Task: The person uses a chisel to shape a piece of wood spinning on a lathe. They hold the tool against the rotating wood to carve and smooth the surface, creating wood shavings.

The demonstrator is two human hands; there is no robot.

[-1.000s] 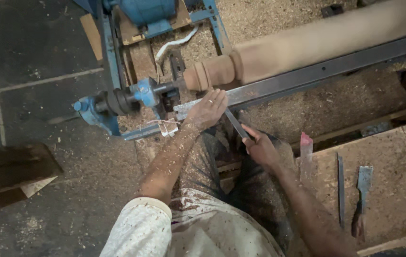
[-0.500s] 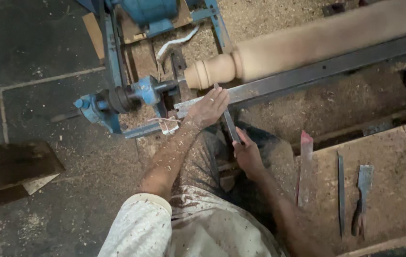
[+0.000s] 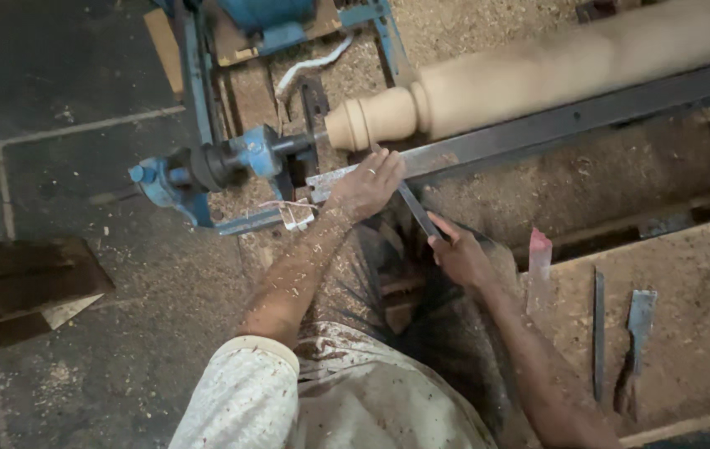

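While the pale wooden spindle [image 3: 538, 75] is spinning blurred on the lathe, the left hand [image 3: 365, 185] is pressing down on the long metal tool rest [image 3: 554, 133], fingers curled together over the flat chisel [image 3: 418, 208], apparently to steady its tip against the turned end. Nearer the body, the right hand [image 3: 459, 254] is gripping the chisel's handle end, fingers wrapped tightly, likely to steer the cut. To the left, the blue tailstock [image 3: 205, 170] is holding the spindle's end. Spare chisels [image 3: 617, 333] are lying on the sawdust-covered bench [image 3: 704, 283] at the right, within reach.
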